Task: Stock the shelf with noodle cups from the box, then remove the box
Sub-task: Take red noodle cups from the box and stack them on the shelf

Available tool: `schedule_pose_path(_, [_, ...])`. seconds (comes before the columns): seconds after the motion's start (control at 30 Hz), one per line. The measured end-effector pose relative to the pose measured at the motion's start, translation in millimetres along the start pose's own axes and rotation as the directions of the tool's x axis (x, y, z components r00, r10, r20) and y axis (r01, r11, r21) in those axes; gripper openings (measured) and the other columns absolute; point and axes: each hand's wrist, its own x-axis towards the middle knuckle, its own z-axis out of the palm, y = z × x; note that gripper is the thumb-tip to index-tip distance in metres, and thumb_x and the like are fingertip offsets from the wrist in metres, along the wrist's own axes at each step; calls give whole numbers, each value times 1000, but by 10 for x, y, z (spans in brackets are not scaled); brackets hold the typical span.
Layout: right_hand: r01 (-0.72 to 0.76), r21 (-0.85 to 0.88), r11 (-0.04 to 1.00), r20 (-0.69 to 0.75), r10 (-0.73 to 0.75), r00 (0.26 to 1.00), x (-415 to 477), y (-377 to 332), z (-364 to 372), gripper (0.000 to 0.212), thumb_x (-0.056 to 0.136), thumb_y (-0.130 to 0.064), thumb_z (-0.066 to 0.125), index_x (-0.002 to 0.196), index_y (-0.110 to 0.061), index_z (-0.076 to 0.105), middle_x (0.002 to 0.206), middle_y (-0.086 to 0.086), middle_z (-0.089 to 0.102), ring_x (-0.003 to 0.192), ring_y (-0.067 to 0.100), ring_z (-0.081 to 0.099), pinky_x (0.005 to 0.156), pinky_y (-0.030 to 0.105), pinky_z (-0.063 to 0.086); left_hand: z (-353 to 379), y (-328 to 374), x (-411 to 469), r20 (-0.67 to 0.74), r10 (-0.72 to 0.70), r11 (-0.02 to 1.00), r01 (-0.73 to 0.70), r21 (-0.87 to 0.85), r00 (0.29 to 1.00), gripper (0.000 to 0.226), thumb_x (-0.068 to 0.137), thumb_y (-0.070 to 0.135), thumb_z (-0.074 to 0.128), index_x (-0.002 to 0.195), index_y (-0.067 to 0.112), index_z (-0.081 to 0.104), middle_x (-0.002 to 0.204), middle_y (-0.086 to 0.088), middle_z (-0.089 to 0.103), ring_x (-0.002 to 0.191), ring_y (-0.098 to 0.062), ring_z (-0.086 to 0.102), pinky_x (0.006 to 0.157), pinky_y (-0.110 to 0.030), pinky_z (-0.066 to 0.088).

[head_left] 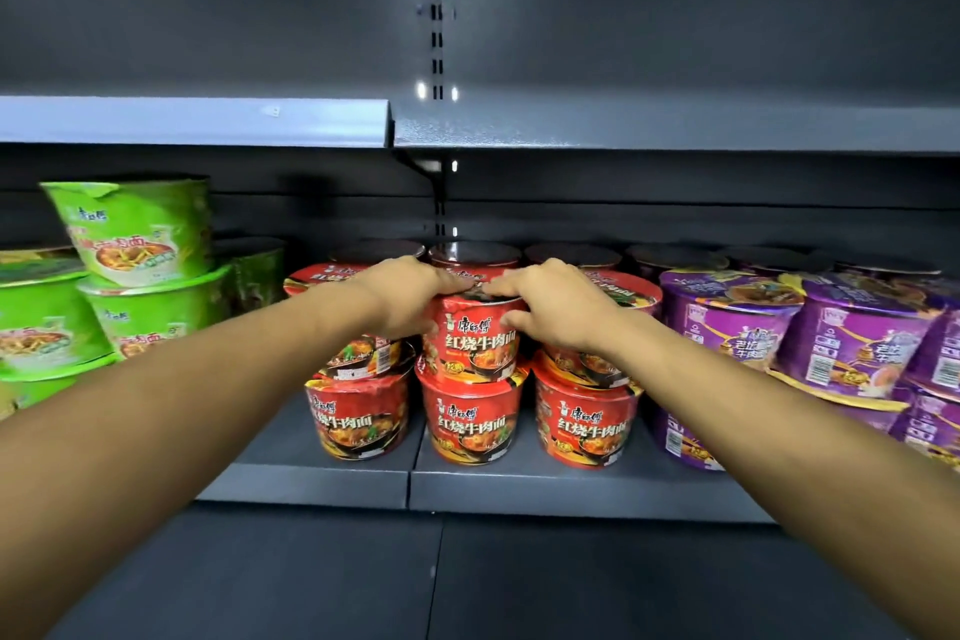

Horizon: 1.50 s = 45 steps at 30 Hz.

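Mid shelf (519, 481), hands (410, 299) (558, 309) grip red cup (475, 343), lid (496, 300) obsc.

I'm looking into a shop aisle. Dark metal shelves (571, 489) are hanging off a slotted upright (437, 47), the way store racking does. Green cups (140, 229) on the left, red cups (470, 424) in the middle and purple cups (852, 333) on the right are sitting stacked in colour blocks, with printed labels and barcodes (819, 369) facing out.
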Motion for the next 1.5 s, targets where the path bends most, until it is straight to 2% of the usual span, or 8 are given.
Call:
schedule_pose_path(0.53, [-63, 109, 992, -96, 73, 993, 28, -64, 20, 31, 87, -34, 65, 116, -23, 68, 117, -2, 68, 109, 19, 61, 93, 36, 50, 42, 23, -6, -88, -13, 999, 9, -48, 996, 68, 86, 25, 67, 145, 32, 35, 141, 0, 50, 126, -23, 48, 102, -38, 43])
schedule_pose_path(0.67, [-71, 103, 992, -139, 85, 987, 79, -133, 29, 36, 86, -44, 62, 113, -23, 69, 115, -2, 68, 107, 19, 60, 90, 38, 50, 62, -81, -188, -243, -57, 986, 17, -166, 968, 68, 81, 16, 64, 144, 21, 38, 142, -5, 45, 131, -23, 41, 109, -34, 35])
schedule_pose_path(0.77, [-22, 162, 986, -310, 72, 948, 157, -357, 65, 32, 89, -37, 60, 113, -19, 68, 116, 1, 65, 110, 21, 56, 94, 31, 42, 25, -328, -430, -490, -154, 968, 32, -250, 858, 54, 77, 10, 58, 131, 14, 52, 129, -9, 53, 121, -27, 49, 104, -35, 39])
schedule_pose_path(0.87, [92, 239, 967, -416, 16, 909, 278, -740, 136, 25, 87, -23, 62, 110, -14, 70, 112, 5, 66, 108, 24, 58, 94, 30, 40, 76, -568, -725, -693, -302, 946, 115, -304, 655, 31, 80, 7, 57, 110, 9, 60, 110, -12, 54, 103, -30, 55, 89, -34, 43])
schedule_pose_path(1.07, [209, 449, 869, -370, -33, 928, 606, -1760, 412, 28, 83, -12, 65, 110, -10, 70, 109, 8, 68, 102, 20, 61, 87, 15, 35, 365, -1219, -1397, -782, -377, 926, 188, -327, 496, 19, 82, 15, 50, 97, 4, 52, 96, -15, 50, 93, -28, 46, 81, -35, 36])
schedule_pose_path(1.2, [62, 625, 778, -229, 108, 967, 848, -2322, 767, 32, 85, -14, 66, 116, -14, 66, 110, 8, 68, 98, 21, 64, 91, 28, 47, 530, -1662, -1819, -777, -508, 861, 196, -469, 372, 23, 84, 14, 50, 102, 0, 51, 100, -17, 48, 97, -29, 46, 86, -37, 37])
schedule_pose_path(1.33, [-148, 709, 690, -53, 261, 964, 1103, -2741, 1102, 45, 88, -17, 63, 131, -16, 53, 126, 1, 62, 113, 12, 59, 94, 17, 42, 853, -2037, -2092, -653, -613, 778, 193, -599, 444, 38, 84, 19, 48, 115, -3, 49, 109, -18, 48, 105, -30, 45, 89, -25, 30])
schedule_pose_path(1.5, [-294, 700, 651, 32, 382, 923, 1198, -3035, 1323, 54, 87, -19, 65, 137, -16, 44, 133, 4, 54, 124, 18, 50, 102, 28, 39, 1136, -2312, -2163, -527, -666, 696, 186, -693, 528, 49, 82, 2, 62, 127, -6, 43, 122, -20, 46, 119, -32, 40, 100, -27, 26])
